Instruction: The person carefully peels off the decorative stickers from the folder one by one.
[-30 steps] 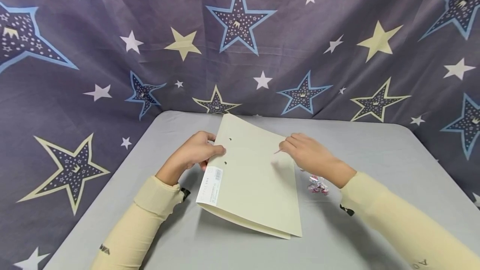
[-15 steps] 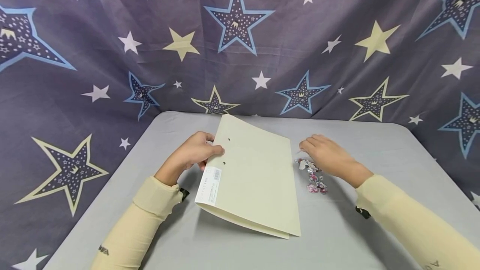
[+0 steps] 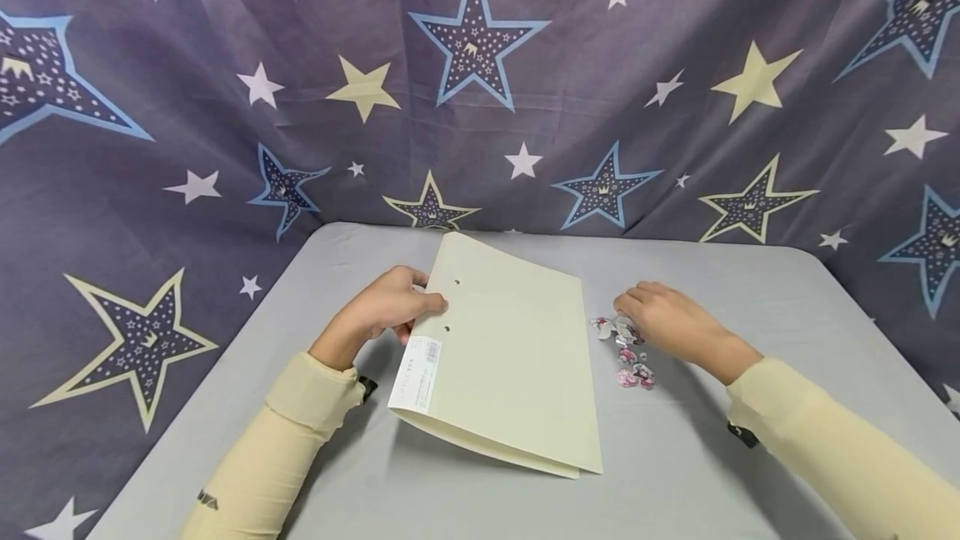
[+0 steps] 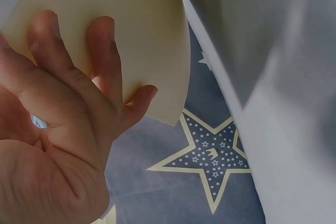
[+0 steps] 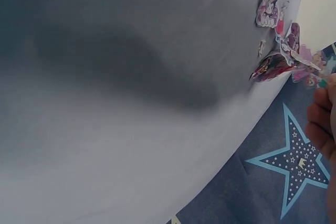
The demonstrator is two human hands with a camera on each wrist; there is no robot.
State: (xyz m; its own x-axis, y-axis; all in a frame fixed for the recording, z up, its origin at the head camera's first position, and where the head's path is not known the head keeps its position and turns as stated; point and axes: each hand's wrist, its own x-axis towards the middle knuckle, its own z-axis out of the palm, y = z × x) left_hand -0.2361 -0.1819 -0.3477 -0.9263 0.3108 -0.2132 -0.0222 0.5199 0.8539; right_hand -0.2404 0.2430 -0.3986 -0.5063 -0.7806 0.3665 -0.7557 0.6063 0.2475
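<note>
A cream paper folder (image 3: 517, 365) stands tilted on the table, its lower edge gaping slightly. My left hand (image 3: 390, 302) grips its left spine, the thumb on the front near two punched holes. The other fingers lie behind it, against the cream sheet (image 4: 157, 40) in the left wrist view. To the right of the folder, my right hand (image 3: 671, 319) is low over a small heap of colourful cut-out stickers (image 3: 636, 375). At its fingertips in the right wrist view is a see-through sticker (image 5: 311, 81) with pink and green print, pinched by the curled fingers.
A white label (image 3: 416, 375) with a barcode is on the folder's lower left. The grey cloth-covered table (image 3: 750, 298) reaches back to a dark curtain (image 3: 480, 148) printed with stars. Both wrists wear dark straps below rolled cream sleeves (image 3: 810, 432).
My right hand has moved right, from the folder's right edge, where it held something small and pinkish, down to the sticker heap. The left hand still grips the folder.
</note>
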